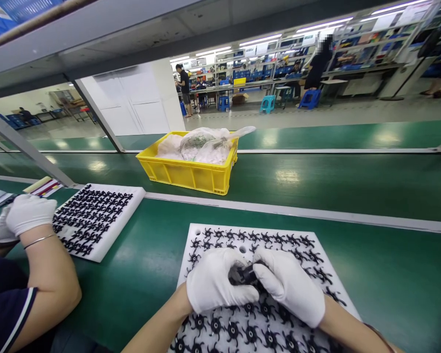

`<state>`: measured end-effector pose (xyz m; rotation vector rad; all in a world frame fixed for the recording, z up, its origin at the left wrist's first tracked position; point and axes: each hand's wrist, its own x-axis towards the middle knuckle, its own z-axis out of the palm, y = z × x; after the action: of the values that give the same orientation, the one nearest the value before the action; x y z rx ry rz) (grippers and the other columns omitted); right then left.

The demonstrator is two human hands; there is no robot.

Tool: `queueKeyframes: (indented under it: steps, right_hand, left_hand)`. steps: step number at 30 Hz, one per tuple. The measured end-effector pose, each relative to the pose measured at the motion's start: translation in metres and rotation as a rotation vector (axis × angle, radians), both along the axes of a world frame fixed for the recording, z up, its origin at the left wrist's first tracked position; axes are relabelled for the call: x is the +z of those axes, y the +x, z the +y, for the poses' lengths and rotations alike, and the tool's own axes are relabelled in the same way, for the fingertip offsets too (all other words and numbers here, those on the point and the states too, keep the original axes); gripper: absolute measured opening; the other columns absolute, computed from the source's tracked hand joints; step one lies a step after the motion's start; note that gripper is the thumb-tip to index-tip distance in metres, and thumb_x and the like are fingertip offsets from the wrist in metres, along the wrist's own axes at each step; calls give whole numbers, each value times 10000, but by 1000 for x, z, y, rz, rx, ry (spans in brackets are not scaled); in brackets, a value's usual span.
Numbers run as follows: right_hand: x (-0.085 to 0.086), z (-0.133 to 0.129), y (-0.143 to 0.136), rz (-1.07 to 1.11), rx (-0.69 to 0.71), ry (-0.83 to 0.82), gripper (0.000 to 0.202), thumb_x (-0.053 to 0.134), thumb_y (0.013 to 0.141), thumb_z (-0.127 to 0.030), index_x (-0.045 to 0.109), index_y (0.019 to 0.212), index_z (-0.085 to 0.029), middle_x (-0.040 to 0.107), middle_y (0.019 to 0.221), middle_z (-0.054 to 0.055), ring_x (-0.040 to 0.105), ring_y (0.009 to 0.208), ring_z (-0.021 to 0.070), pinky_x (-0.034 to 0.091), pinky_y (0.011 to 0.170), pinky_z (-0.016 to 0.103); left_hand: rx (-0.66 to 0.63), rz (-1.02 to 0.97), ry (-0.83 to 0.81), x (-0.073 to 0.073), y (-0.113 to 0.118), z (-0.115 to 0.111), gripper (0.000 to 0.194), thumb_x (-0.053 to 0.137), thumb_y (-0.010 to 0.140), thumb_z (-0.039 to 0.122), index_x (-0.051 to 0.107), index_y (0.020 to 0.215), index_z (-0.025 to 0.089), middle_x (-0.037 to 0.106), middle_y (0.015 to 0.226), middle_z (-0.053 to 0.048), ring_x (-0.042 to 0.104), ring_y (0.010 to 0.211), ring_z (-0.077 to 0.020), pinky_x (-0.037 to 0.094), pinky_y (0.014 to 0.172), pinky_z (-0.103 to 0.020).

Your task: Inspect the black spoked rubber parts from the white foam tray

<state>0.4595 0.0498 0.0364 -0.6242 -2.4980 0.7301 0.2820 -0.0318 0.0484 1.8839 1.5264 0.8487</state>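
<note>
Both my hands wear white gloves and meet above a white board (297,232) set with rows of small black bladed impellers (233,330). My left hand (216,282) curls around a black part (247,274), thumb below and fingers above it. From the other side my right hand (288,282) pinches the same black part between thumb and fingers. Its exact kind is hidden by the gloves. The impellers stand in rows in front of and behind my hands, each with curved arms around a round hub.
At left a co-worker's gloved hands (33,214) are by a second white board (106,245) of black impellers. A yellow crate (187,176) holding clear plastic bags (209,144) stands on the green belt (316,181). An overhead metal shelf (132,39) crosses above.
</note>
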Motion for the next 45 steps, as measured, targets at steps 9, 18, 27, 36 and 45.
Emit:
queueKeyframes:
  steps: [9,18,27,36,45]
  right_hand:
    - [2,-5,-2,-110,-20,-6,323,425,893,-402,425,642,-199,512,571,-30,450,502,117,269,507,229]
    - [-3,-2,3,27,80,-55,384,243,992,-296,306,625,-199,402,553,-40,368,479,108,277,502,226]
    - [-5,4,3,120,88,-123,458,167,1039,-378,381,672,-206,470,589,-21,415,497,123,336,513,243]
    - [-1,7,3,50,93,-346,400,239,1021,-455,418,749,-224,517,736,8,507,657,171,434,623,280]
    - [-1,6,4,52,160,-316,448,254,991,-581,486,934,-203,555,798,24,530,689,181,442,621,300]
  left_hand:
    - [-51,73,63,5,1,0,301,727,680,440,598,667,168,567,649,10,501,616,-122,386,569,-213]
    - [-86,98,159,5,1,2,342,707,686,451,517,635,172,486,615,32,434,565,-97,359,527,-207]
    - [2,68,322,-5,2,1,329,733,656,445,546,664,175,532,632,11,467,568,-110,381,545,-229]
    - [118,-205,407,-11,-2,-6,338,739,734,256,571,1016,178,614,897,-30,585,802,-148,473,719,-260]
    - [188,-398,316,-18,-4,-5,464,592,849,137,453,1281,233,613,1065,-30,583,976,-148,474,926,-305]
